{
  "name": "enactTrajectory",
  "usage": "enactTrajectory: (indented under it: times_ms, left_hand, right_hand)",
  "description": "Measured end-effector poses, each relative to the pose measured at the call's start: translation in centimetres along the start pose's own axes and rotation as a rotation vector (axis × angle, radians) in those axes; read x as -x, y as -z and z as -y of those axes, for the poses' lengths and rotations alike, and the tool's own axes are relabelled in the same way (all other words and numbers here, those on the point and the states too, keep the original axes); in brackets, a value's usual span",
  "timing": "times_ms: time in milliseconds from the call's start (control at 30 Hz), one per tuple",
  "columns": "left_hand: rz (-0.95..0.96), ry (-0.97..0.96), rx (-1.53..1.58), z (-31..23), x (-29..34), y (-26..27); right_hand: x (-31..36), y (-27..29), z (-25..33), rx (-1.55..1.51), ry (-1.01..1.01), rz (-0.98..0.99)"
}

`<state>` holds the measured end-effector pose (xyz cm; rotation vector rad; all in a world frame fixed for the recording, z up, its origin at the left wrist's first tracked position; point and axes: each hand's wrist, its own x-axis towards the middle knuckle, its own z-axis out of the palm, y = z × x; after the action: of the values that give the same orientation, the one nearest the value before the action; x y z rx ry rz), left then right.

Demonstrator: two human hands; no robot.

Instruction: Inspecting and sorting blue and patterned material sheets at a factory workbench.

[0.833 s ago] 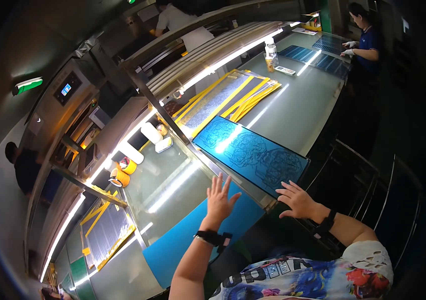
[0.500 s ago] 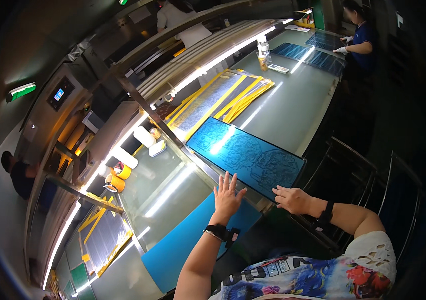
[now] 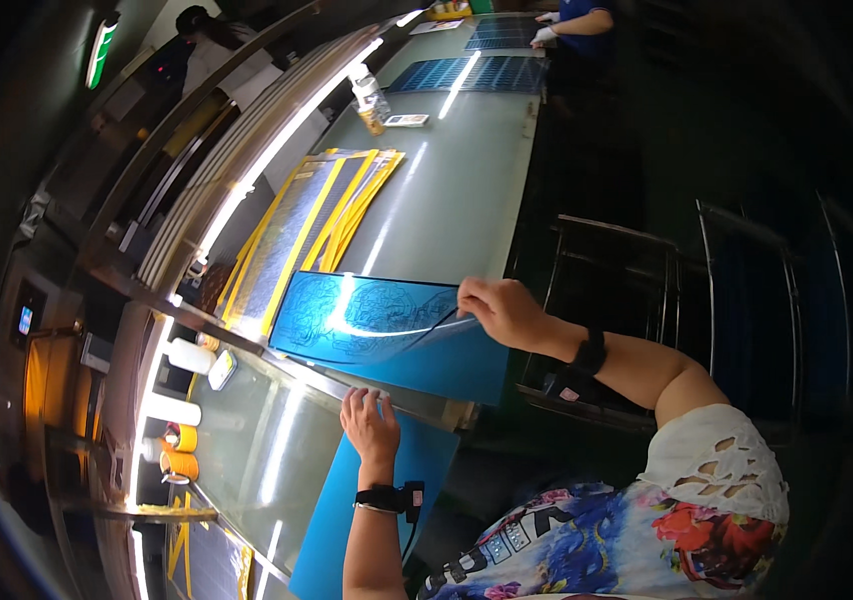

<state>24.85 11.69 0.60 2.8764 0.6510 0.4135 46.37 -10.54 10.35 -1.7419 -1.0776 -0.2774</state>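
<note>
My right hand (image 3: 505, 312) is closed in a pinch on the near right corner of a clear film with dark line patterns (image 3: 367, 310). That corner is lifted and curled back, while the film's far left part lies flat on a blue sheet (image 3: 447, 372) on the glass-topped table. My left hand (image 3: 371, 425) rests near the table's metal divider, fingers loosely bent and slightly apart, with nothing visible in it. Beneath its wrist lies a second plain blue sheet (image 3: 342, 515).
Yellow-edged patterned sheets (image 3: 312, 220) are stacked beyond the film. Bottles (image 3: 369, 100), white rolls (image 3: 175, 408) and orange tape rolls (image 3: 180, 464) stand along the lit shelf. Metal racks (image 3: 617, 235) stand to the right. A gloved co-worker (image 3: 577, 25) handles dark panels at the far end.
My right hand has taken hold of the film's corner and peeled it up off the blue sheet. My left hand has drawn back from the film's edge. The view has turned.
</note>
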Motion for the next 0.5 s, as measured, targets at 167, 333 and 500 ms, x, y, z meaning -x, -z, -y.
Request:
enactTrajectory:
  times_ms: [167,333,500]
  left_hand:
    - [-0.072,-0.123,0.01,-3.3,-2.7,-1.4]
    - [0.177,0.024,-0.089,-4.9,-3.9,-1.4]
    - [0.15,0.052,-0.099,-4.8,-4.0,-1.2]
  right_hand:
    - [-0.5,-1.2,-0.2,-0.264,-0.28,0.195]
    - [-5.8,1.1,2.4,-0.223,0.019,-0.044]
    - [-10.3,5.2,7.5,-0.315,0.283,-0.264]
